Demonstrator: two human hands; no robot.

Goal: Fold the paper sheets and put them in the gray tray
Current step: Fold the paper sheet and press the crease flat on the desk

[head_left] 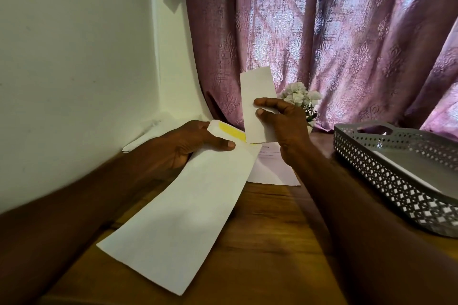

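1. My right hand (280, 124) pinched a small folded paper strip (257, 106) between thumb and forefinger, fingers curled round its right edge. The strip stood nearly upright, raised above the table.
2. My left hand (188, 143) gripped the upper end of a long white sheet (181, 208), thumb pressed on top and the other fingers hidden beneath. A yellow band (233, 132) showed at that end, just beside the thumb.
3. The long sheet sloped down toward me, its lower end hanging over the wooden table (267, 242); whether that end touched the wood I could not tell.
4. The strip's lower edge overlapped the top right corner of the long sheet in view; contact could not be confirmed.
5. More flat paper (275, 168) lay on the table behind both hands, with faint print too small to read.
6. The gray tray (386, 176), with perforated walls, sat on the table to my right, apart from both hands. A pale sheet edge showed inside it.
7. Small white flowers (300, 96) stood behind my right hand, before a purple patterned curtain (347, 44). White wall (74, 57) at left.
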